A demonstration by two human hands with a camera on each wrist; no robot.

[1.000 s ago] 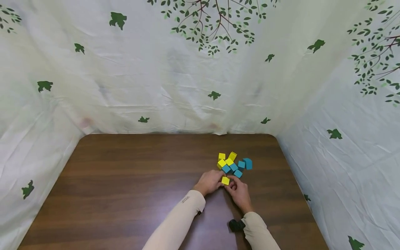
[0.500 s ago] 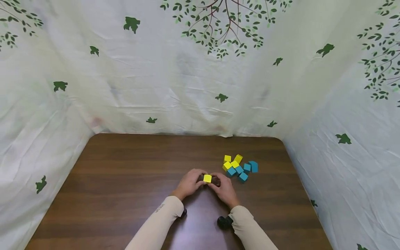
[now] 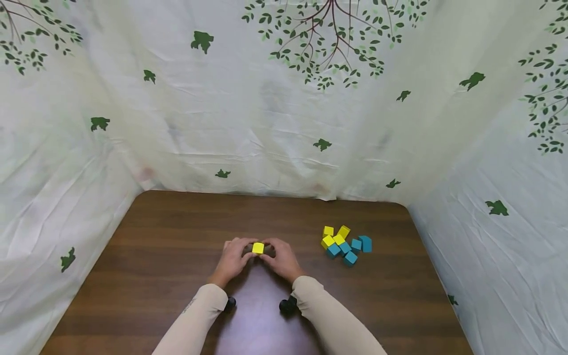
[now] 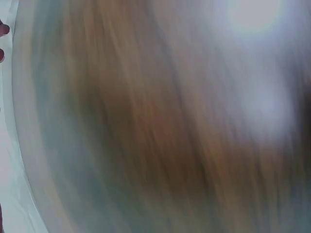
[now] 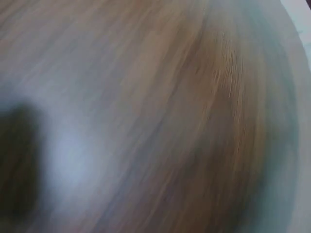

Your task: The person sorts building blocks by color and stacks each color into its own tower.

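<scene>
One brown wood counter (image 3: pixel 186 222), left hand (image 3: pixel 231 259), right hand (image 3: pixel 284 259), one cube (image 3: pixel 258 248).
Hands near counter's middle, well left of clustered yellow and blue blocks (image 3: pixel 344 247), jointly pinching the cube, also yellow, between them.

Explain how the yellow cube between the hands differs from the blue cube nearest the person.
The yellow cube is held between the left hand and right hand; the blue cube is untouched.
The yellow cube looks nearly square-on in the head view; the blue cube is angled.
The yellow cube is apart from the cluster; the blue cube lies in it.
Both look plain.
</scene>
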